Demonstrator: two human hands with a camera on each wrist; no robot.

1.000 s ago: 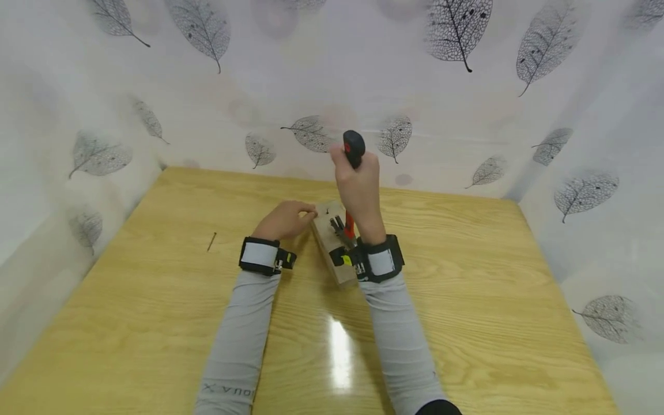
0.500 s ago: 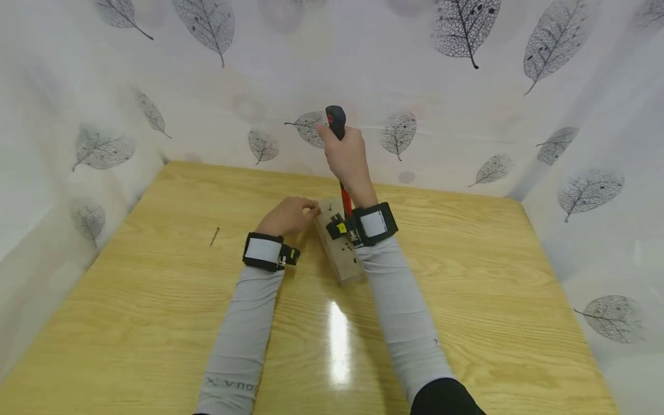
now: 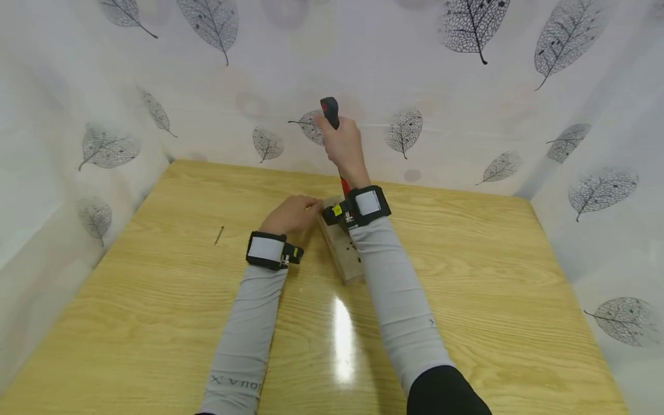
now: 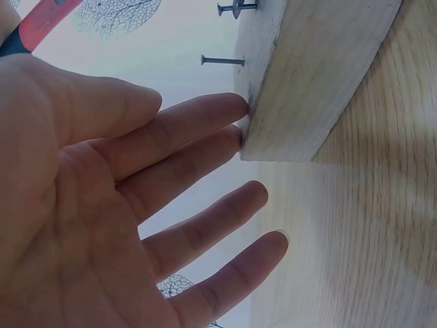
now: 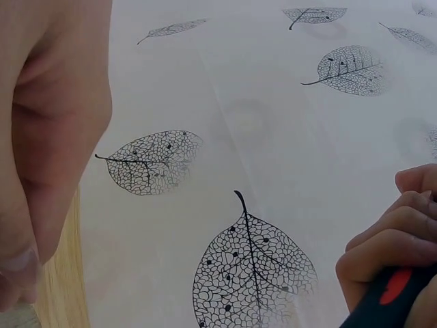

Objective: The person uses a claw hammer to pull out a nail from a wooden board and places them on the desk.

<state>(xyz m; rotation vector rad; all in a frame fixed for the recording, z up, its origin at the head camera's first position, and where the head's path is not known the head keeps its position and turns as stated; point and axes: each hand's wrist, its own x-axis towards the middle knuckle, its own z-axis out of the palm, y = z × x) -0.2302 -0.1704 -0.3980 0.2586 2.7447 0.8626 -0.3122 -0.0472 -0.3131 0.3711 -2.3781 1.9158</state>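
Observation:
My right hand (image 3: 344, 147) grips the black-and-red handle of a hammer (image 3: 330, 110), its butt end pointing up. The hammer's head is hidden behind my right wrist, down over a pale wooden block (image 3: 339, 253). In the left wrist view, several nails (image 4: 222, 61) stick out of the block's face. My left hand (image 3: 293, 214) lies at the block's far left corner. Its fingers are extended, with the index and middle fingertips right at the block's edge in the left wrist view. Small dark holes dot the near part of the block.
A loose nail (image 3: 219, 235) lies on the wooden table (image 3: 155, 300), left of my left hand. Behind the table hangs a pale leaf-patterned backdrop (image 3: 373, 69), close beyond the far edge. A camera strap (image 3: 267, 250) wraps each wrist.
My right hand has moved up and away from me with the hammer, whose handle end has swung further up and left. The left hand stays at the block's corner.

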